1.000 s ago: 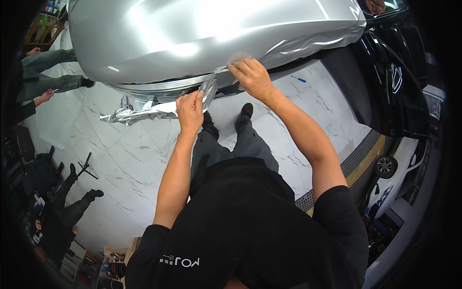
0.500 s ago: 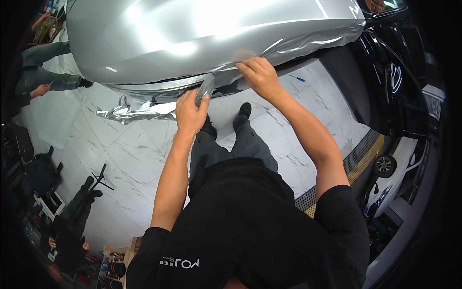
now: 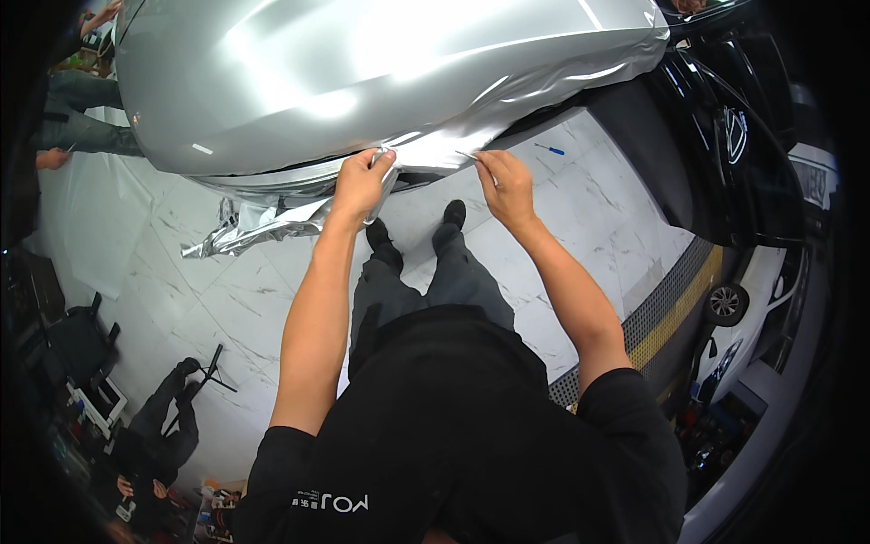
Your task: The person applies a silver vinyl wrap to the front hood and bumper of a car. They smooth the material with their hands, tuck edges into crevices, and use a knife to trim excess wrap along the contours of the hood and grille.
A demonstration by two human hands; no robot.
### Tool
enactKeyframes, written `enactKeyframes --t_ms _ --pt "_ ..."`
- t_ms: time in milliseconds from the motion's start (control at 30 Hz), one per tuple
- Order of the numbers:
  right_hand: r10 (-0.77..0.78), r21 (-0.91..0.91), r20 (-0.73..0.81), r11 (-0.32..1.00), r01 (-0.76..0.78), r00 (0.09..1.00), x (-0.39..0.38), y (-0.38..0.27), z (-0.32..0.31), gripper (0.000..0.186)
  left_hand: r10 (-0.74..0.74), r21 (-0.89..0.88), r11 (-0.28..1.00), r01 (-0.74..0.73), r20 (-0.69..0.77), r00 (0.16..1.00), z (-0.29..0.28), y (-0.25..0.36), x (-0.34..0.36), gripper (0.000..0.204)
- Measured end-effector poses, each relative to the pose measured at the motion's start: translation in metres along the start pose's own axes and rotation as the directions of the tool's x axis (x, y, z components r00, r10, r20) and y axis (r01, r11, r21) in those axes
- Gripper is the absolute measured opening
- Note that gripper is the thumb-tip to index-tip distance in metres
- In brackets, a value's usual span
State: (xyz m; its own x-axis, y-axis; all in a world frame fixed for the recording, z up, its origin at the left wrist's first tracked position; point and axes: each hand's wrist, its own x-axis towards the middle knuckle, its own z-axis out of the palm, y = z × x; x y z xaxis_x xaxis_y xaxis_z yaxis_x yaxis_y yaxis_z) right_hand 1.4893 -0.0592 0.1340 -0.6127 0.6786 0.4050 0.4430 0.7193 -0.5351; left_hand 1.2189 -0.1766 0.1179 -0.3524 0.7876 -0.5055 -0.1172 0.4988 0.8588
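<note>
A silver car hood with glossy silver wrap film over it fills the top of the view. Along its near edge my left hand is closed, pinching a loose flap of the wrap film and drawing it out from the edge. To the right, my right hand is closed on a thin, pointed, blade-like tool, its tip at the film; the tool's grip is hidden in the fingers. A crumpled strip of cut film hangs below the edge, left of my left hand.
A blue-handled screwdriver lies on the marble-look floor. A black car door stands at the right, beyond a black fender. Another person's legs are at the far left; someone sits at lower left.
My right hand has dropped away from the hood edge, and the thin tool now shows in it. My left hand has risen slightly, pulling the film flap taut.
</note>
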Motion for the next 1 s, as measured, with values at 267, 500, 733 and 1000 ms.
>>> enactKeyframes --t_ms 267,500,733,1000 --pt "0.718 0.425 -0.171 0.671 -0.607 0.675 -0.022 0.009 0.009 0.035 -0.06 -0.079 0.995 0.067 0.083 0.995 -0.006 -0.018 0.009 0.035" --pt "0.868 0.869 0.347 -0.155 -0.47 0.355 0.027 -0.005 0.062 0.053 0.021 -0.243 0.969 -0.038 -0.07 0.997 0.007 -0.026 0.01 0.032" --pt "0.957 0.85 0.228 -0.105 -0.517 0.181 0.023 0.001 0.083 0.039 -0.036 -0.145 0.989 0.025 -0.07 0.997 -0.005 -0.023 0.005 0.022" --pt "0.871 0.908 0.203 0.004 -0.42 0.448 0.01 0.007 0.09 0.027 0.03 -0.283 0.956 -0.078 -0.169 0.985 0.004 -0.022 -0.001 0.03"
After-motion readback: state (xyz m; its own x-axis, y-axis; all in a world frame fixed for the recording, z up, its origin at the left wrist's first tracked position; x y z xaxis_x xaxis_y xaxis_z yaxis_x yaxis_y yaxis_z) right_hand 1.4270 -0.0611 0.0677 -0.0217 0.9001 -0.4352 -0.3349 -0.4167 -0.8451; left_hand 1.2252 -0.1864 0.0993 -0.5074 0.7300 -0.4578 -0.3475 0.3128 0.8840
